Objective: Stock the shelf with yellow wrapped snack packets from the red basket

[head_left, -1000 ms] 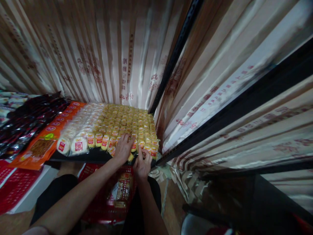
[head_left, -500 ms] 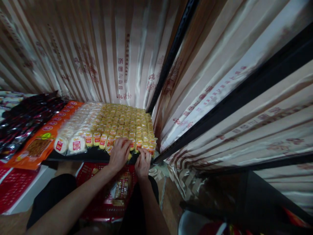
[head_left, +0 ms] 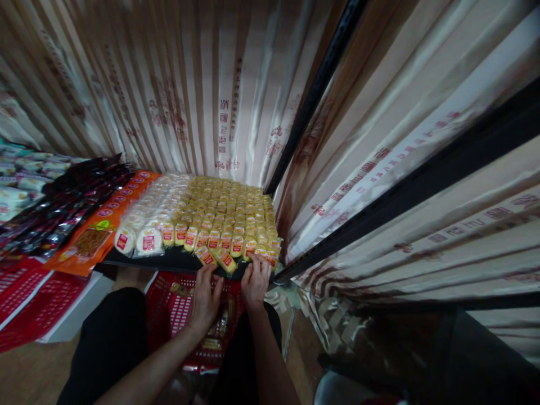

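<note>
Rows of small yellow wrapped snack packs [head_left: 230, 211] with red-and-white labels cover the right end of a dark shelf [head_left: 177, 260]. Two packs at the front lie tilted out of line: one snack pack [head_left: 205, 256] to the left and another snack pack [head_left: 226, 261] beside it. Just below these, at the shelf's front edge, my left hand [head_left: 205, 298] has bent fingers with the thumb apart, and I see nothing in it. My right hand [head_left: 256, 279] rests its fingertips against the front packs near the right corner; its fingers are bent and slightly apart.
Left of the yellow packs lie round white packs [head_left: 148, 241], an orange bag [head_left: 95, 242] and dark shiny packets [head_left: 71, 208]. A red basket [head_left: 181, 315] with some packs sits below, between the knees. Black posts [head_left: 320, 90] and pleated printed curtains [head_left: 253, 112] stand behind and right.
My left hand has drawn back from the front row toward me, uncovering two tilted packs. My right hand stays at the right corner. The view has shifted slightly left.
</note>
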{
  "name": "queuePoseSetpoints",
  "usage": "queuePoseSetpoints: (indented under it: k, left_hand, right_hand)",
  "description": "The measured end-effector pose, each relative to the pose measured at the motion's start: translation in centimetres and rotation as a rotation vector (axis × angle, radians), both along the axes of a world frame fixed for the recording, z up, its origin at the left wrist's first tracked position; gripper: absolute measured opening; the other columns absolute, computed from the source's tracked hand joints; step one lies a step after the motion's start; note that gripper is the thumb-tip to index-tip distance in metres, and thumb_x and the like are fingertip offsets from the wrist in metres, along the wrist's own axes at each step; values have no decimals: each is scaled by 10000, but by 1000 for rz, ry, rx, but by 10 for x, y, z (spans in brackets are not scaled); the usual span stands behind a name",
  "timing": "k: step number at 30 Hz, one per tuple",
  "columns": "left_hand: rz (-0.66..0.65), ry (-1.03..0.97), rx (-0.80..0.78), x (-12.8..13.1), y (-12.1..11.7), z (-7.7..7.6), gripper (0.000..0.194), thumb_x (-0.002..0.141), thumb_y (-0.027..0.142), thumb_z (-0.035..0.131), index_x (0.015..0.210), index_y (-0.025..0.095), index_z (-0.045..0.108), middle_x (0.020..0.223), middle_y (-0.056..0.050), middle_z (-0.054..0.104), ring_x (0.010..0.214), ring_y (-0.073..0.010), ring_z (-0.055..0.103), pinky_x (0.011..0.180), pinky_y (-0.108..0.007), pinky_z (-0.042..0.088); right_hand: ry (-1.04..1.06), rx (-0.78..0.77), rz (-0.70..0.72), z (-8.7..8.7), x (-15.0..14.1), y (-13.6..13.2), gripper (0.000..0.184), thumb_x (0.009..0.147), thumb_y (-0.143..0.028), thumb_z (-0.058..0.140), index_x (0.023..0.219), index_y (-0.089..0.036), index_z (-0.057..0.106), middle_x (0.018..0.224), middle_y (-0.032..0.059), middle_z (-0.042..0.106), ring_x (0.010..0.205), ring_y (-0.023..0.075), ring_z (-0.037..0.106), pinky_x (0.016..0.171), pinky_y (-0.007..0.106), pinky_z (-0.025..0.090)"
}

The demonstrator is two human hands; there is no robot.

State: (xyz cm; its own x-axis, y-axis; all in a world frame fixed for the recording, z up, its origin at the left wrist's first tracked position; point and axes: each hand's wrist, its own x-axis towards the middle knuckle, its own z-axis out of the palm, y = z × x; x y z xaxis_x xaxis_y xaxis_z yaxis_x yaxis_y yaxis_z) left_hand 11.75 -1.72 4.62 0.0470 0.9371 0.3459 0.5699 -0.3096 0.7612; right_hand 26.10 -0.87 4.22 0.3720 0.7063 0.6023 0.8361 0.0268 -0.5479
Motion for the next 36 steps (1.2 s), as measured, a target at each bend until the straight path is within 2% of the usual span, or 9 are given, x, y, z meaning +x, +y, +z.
queuePoseSetpoints:
  k: [3,7,12,15,23,28,32,36]
  left_hand:
    - [-9,87,-10,8,15,8,342,861,249,443,1191,157,456,1171,-133,518,1024,-209,570,846,-375,506]
    - [-18,276,-57,18,23,21,457,852,226,461,1296,176,366,1283,-130,476,1133,-223,524,847,-333,506]
    - [27,459,-9,32,23,26,622,840,385,489,1358,112,280,1283,-188,460,1109,-266,534,752,-310,528]
    - [40,456,-8,39,22,24,693,817,414,512,1370,91,247,1268,-202,455,1130,-292,509,738,-332,532]
    - [29,332,4,35,24,17,592,840,279,471,1361,103,252,1226,-160,470,1113,-251,513,814,-334,513]
    - [-31,294,77,37,25,20,576,852,316,475,1358,148,257,1232,-152,461,1147,-249,485,814,-341,512]
    - [-72,294,48,45,35,25,562,853,306,485,1353,150,281,1205,-157,469,1083,-251,524,771,-336,517]
    - [-128,310,34,52,42,24,563,852,291,492,1362,165,291,1131,-139,490,1020,-237,551,751,-324,514]
  right_hand:
    - [-12,7,4,0,0,0,346,832,-106,345,1089,-180,564,1010,99,522,998,208,455,869,399,394]
    - [-31,18,-6,-1,0,1,343,833,-108,343,1084,-175,566,1006,104,522,993,208,461,859,400,397]
    - [-39,18,-6,-5,0,2,349,819,-103,353,1088,-179,561,996,95,519,997,206,458,885,412,392]
    - [-46,13,-2,-7,1,2,351,809,-97,362,1085,-179,564,1004,97,513,1003,208,453,886,415,396]
    - [-60,21,-9,-7,2,3,348,810,-84,361,1079,-171,565,1009,98,506,1005,205,449,883,400,398]
    - [-44,24,-5,-7,1,3,341,824,-96,358,1082,-177,564,1018,96,510,1015,203,448,896,407,387]
    - [-21,21,3,-6,1,2,317,856,-138,358,1093,-180,563,1017,101,517,1024,205,448,900,410,383]
    - [5,9,4,-6,2,2,311,882,-165,337,1103,-179,555,1025,107,529,1023,206,456,896,416,383]
